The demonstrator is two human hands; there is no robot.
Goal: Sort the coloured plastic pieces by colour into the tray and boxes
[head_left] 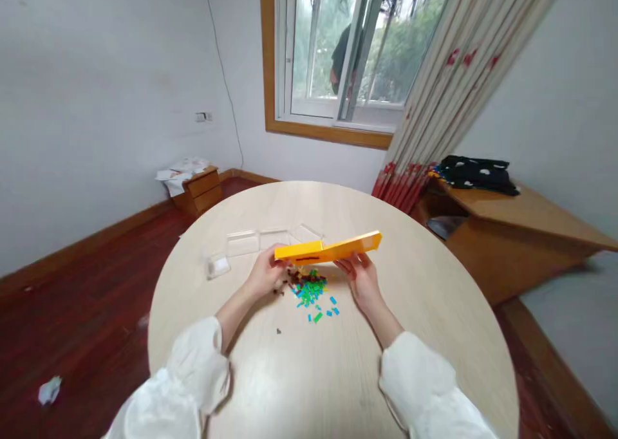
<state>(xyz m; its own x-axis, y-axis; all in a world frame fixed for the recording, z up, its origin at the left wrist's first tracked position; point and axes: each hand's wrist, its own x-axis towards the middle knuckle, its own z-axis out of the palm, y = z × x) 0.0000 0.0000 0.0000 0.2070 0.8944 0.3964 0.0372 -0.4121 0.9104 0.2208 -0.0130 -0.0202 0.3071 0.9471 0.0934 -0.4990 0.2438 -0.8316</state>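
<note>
A yellow-orange box (333, 249), slim and partly spread like an opened carton, is held up over the table between both hands. My left hand (265, 273) grips its left end, with the thumb and fingers closed on the edge. At the right part, my right hand (358, 275) supports it from below, its fingers bent against the underside. Under the box lies a pile of small building bricks (311, 289) in green, blue, dark brown and yellow. Some blue and green pieces lie loose in front of it, and a tiny dark piece (279, 331) sits apart nearer me.
Clear plastic trays (243, 242) stand behind my left hand on the round table (299, 381), with a small clear container (217, 266) at their left. A wooden desk (497, 226) with dark cloth (477, 174) is at right; a low cabinet (200, 188) stands back left.
</note>
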